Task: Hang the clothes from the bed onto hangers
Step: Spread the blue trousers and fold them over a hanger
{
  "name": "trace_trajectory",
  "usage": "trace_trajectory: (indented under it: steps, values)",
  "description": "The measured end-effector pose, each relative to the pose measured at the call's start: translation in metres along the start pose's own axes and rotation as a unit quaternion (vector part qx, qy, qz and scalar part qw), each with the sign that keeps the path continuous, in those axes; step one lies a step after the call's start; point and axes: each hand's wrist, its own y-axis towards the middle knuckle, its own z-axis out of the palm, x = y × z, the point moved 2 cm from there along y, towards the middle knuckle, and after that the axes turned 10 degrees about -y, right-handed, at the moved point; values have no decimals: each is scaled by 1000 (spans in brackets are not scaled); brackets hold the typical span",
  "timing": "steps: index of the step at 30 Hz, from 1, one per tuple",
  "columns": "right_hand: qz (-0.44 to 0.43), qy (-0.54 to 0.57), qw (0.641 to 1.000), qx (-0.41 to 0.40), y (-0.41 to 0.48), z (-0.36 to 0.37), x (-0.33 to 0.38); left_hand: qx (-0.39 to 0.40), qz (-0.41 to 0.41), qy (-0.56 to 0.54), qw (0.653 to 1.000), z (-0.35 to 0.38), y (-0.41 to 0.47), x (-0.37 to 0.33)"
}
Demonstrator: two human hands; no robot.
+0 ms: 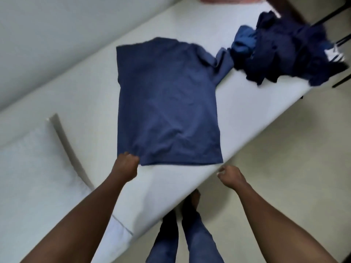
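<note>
While left hand (125, 167) pinches hem, shirt (167, 103) lengthwise (collar far).

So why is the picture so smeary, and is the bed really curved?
Head view: motion blur smears everything, worst on the dark clothes pile; the blue T-shirt and left hand look soft. Its wide lens bows the bed; light is flat, no glare.

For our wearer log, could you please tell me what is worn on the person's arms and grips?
Both forearms are bare, no sleeves in view. The left grip and right grip wear no gloves; no watch or bracelet shows at either wrist. Blur hides any rings.
</note>
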Motion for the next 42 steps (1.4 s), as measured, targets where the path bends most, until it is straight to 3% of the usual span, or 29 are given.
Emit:
trace_trajectory:
  steps: [5,8,10,13,17,22,28,31,34,36,42]
  values:
    - [-42,50,996,-56,11,-95,33,-31,32,12,999,-110,34,-26]
    - [-66,106,986,-113,32,-145,49,-63,31,-43,997,-161,68,-43]
    - [-64,119,985,-107,57,-162,55,-60,27,-75,995,-178,94,-53]
    - [-46,133,987,-71,129,-185,60,-27,23,-119,992,-189,158,-68]
    - [-9,200,976,-83,252,-237,81,-19,27,-199,980,-196,255,-84]
    - [24,350,923,-159,377,-304,108,-18,51,-231,971,-202,363,-119]
    - [19,397,902,-167,419,-311,111,80,4,-120,990,-188,421,-163]
    - [145,507,822,-217,396,-290,85,113,-13,-122,986,-191,425,-164]
    - [188,633,732,-164,375,-274,73,134,-22,-133,982,-204,431,-163]
    - [158,671,712,-133,375,-276,71,147,-29,-142,978,-209,435,-161]
    - [63,682,729,-5,381,-292,69,156,-42,-172,972,-218,427,-164]
